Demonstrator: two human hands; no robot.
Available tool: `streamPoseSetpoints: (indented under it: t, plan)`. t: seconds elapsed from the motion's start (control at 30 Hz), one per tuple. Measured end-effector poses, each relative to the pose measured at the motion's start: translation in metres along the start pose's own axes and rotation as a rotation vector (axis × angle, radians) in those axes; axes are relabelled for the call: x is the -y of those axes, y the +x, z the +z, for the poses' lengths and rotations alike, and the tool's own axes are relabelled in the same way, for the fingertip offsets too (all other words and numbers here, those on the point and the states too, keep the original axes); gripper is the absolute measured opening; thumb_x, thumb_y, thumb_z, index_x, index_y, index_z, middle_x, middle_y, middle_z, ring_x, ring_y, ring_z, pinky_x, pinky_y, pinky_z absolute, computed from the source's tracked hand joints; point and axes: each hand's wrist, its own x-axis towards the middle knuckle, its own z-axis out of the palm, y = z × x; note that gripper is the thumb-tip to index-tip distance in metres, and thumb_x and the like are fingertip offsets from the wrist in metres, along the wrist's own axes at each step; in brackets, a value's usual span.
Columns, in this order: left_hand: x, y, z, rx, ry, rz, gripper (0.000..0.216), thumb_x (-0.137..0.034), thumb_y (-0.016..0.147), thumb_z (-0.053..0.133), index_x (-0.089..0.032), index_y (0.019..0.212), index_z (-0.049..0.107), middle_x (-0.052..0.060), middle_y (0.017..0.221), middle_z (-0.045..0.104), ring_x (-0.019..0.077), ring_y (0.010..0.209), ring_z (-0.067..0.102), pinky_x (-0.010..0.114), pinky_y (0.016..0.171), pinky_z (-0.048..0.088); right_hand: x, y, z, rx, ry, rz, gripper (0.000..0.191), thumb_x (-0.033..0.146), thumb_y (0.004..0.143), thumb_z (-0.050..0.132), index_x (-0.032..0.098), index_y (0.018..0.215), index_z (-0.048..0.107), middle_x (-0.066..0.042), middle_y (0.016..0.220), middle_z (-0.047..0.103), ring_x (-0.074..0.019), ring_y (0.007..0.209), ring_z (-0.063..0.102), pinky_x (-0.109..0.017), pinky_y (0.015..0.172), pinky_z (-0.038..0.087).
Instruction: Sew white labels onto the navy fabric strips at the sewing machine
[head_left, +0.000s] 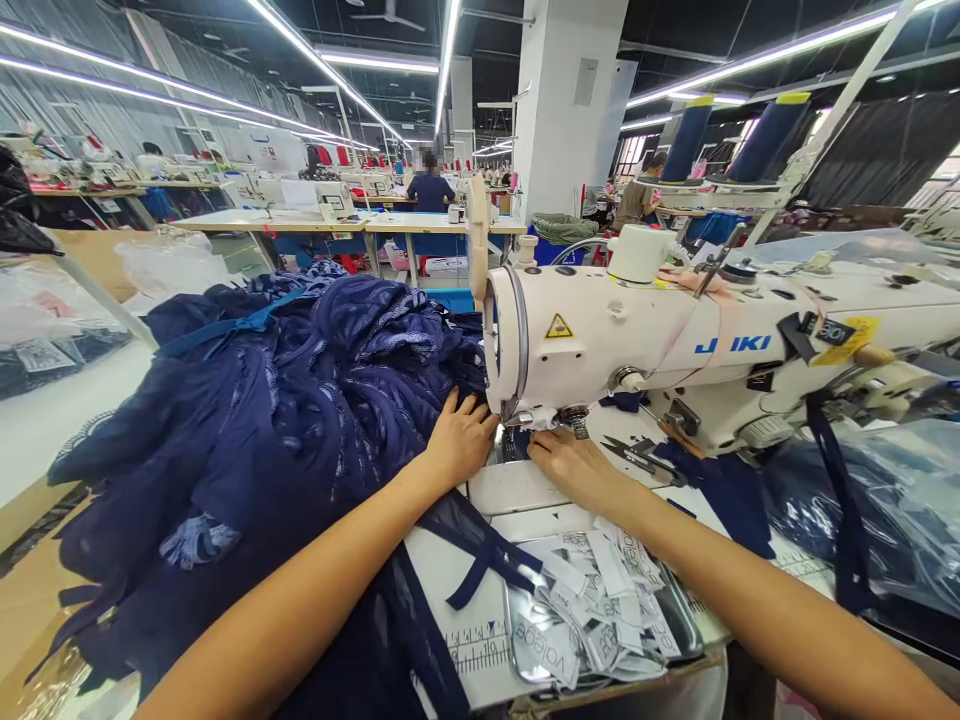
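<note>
My left hand (459, 442) rests on the edge of a large heap of navy lace-trimmed garments (300, 390), its fingers spread, just left of the needle area of a white sewing machine (585, 330). Right of the needle, my right hand (568, 464) has its fingers bent and pressed together at a small piece of navy fabric (516, 444) under the machine head. My fingertips there are partly hidden. Navy straps (480, 545) trail from the heap across the machine bed.
A metal tray (686, 625) of white printed labels sits in front. Dark thread snips (637, 455) lie right of my right hand. Plastic-bagged navy fabric (817, 500) is farther right. Thread cones (686, 140) stand above the machine. Other workstations and a person (430, 188) are behind.
</note>
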Motion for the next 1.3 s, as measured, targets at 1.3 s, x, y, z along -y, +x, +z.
streamPoseSetpoints:
  t: [1.3]
  plan:
    - [-0.042, -0.041, -0.062, 0.076, -1.448, -0.664, 0.026, -0.039, 0.053, 0.068, -0.015, 0.063, 0.065, -0.001, 0.059, 0.056, 0.0108, 0.056, 0.046, 0.022, 0.054, 0.036, 0.008, -0.040, -0.038, -0.150, 1.839, 0.476, 0.024, 0.036, 0.067, 0.063, 0.017, 0.070, 0.048, 0.007, 0.052, 0.042, -0.0082, 0.050, 0.039, -0.024, 0.056, 0.032]
